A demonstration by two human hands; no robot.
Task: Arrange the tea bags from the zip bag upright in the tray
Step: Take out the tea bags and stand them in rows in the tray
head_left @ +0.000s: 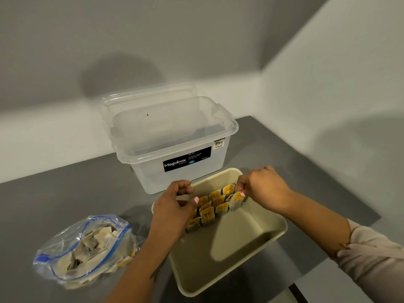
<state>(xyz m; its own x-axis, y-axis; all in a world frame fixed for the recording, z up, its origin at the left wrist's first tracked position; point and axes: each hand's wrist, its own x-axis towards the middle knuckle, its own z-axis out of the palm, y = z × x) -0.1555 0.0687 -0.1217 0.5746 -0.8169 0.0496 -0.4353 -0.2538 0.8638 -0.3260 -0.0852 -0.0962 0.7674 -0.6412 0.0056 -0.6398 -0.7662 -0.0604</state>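
Note:
A cream tray [273, 235] sits on the grey counter in front of me. Several tea bags with yellow tags [215, 206] stand upright in rows along its far left wall. My right hand [262, 189] pinches the top of the tea bag at the right end of the rows [235, 201]. At the left end, my left hand [175, 206] rests against the bags with curled fingers, its thumb touching one. A clear zip bag with a blue seal [85, 248] lies open on the counter to the left, with more tea bags inside.
A clear plastic storage box [175, 141] labelled Megabox stands open just behind the tray, its lid leaning against the wall. White walls close the counter at the back and right. The counter's front right edge [306, 283] is near.

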